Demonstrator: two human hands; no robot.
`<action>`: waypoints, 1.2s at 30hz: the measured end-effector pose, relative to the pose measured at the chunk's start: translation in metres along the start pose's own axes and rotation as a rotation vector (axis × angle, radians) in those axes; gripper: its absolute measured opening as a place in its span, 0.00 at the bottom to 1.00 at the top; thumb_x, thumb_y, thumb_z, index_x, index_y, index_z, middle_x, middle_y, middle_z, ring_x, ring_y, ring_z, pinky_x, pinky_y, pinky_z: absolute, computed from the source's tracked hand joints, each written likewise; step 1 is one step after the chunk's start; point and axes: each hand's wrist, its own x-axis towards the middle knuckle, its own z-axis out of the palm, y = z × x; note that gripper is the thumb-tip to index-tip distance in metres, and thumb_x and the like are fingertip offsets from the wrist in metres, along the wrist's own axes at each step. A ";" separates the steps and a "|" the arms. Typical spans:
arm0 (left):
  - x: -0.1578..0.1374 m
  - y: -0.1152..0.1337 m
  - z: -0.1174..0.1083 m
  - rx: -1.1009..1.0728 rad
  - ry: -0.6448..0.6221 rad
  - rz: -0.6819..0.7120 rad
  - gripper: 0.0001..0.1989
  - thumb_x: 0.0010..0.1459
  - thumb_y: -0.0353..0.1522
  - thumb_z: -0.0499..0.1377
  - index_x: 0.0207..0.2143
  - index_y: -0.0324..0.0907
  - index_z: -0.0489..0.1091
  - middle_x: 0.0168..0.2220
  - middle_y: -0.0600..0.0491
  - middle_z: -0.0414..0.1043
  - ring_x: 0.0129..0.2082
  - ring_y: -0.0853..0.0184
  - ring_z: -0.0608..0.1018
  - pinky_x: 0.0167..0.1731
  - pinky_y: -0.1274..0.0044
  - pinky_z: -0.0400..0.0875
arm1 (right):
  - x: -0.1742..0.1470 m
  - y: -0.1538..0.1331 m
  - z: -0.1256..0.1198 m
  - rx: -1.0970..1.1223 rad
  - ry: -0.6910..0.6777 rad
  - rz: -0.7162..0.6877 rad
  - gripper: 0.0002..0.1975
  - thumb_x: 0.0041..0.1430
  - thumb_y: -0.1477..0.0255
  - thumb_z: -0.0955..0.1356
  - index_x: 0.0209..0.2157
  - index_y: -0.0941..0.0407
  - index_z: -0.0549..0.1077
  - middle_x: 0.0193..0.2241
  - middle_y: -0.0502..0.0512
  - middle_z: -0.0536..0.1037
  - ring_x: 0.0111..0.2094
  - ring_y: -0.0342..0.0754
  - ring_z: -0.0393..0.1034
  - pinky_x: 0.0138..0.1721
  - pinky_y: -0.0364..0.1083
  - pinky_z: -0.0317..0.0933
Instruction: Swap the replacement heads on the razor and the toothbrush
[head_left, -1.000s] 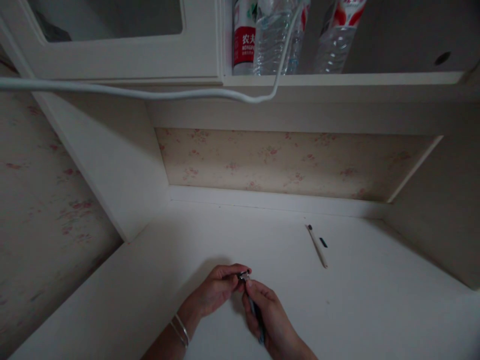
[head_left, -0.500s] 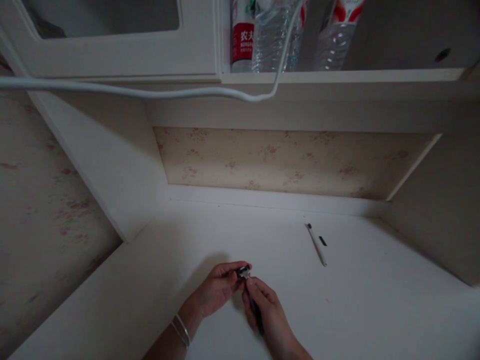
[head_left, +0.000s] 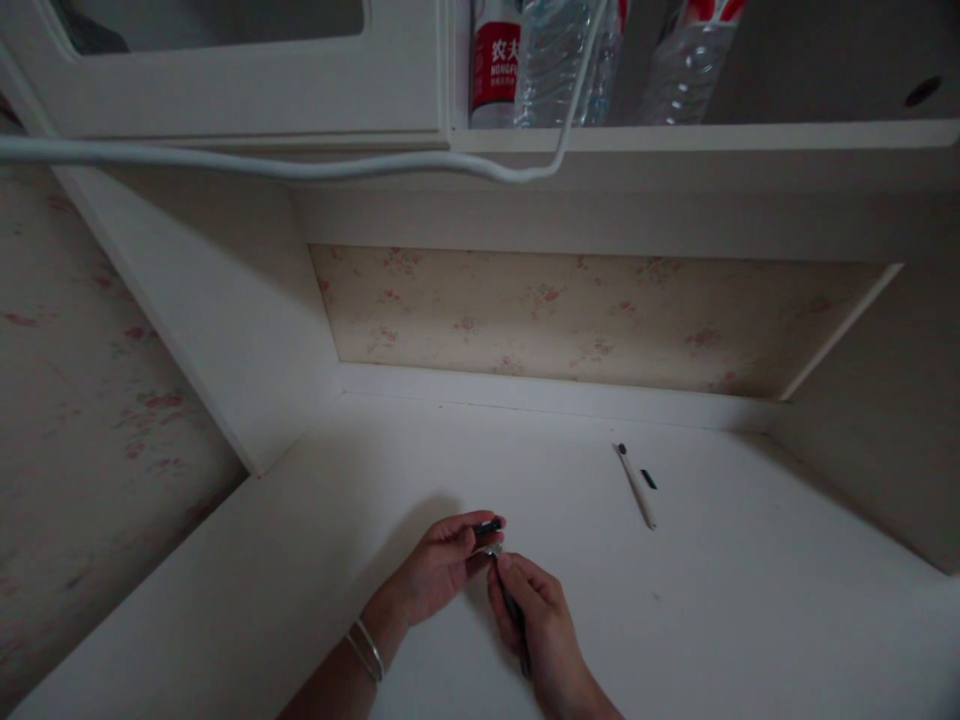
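We have both hands low over the smooth white counter (head_left: 720,620), close together and meeting at the fingertips. Our left hand (head_left: 439,565) has its grip pinched shut around a small dark cap-like piece (head_left: 489,525), short and glossy, held between thumb and forefinger. Our right hand (head_left: 536,620) is curled closed around a slim dark pen (head_left: 516,625), whose barrel runs back through the fist while a small metallic tip (head_left: 493,550) shows just below the cap piece; whether the two parts touch we cannot tell in this dim light. Two thin silvery bangles (head_left: 365,650) circle our left wrist.

Farther back on the counter, well apart from our hands, lies a slender pale stick (head_left: 637,492) with a dark rounded end, and just beside it a tiny black fragment (head_left: 649,479). The recess behind is faced with matte floral wallpaper (head_left: 585,320). Above, a shelf (head_left: 675,140) carries ribbed clear plastic bottles (head_left: 547,70), one with a red label, and a round white cable (head_left: 262,165) sags across in front.
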 end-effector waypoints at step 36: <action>0.000 0.001 -0.001 0.242 -0.045 -0.016 0.14 0.49 0.29 0.66 0.41 0.40 0.76 0.44 0.46 0.71 0.41 0.65 0.71 0.42 0.76 0.62 | 0.003 -0.004 -0.010 0.026 -0.098 0.045 0.24 0.58 0.53 0.64 0.22 0.60 0.68 0.10 0.42 0.57 0.10 0.35 0.41 0.12 0.38 0.35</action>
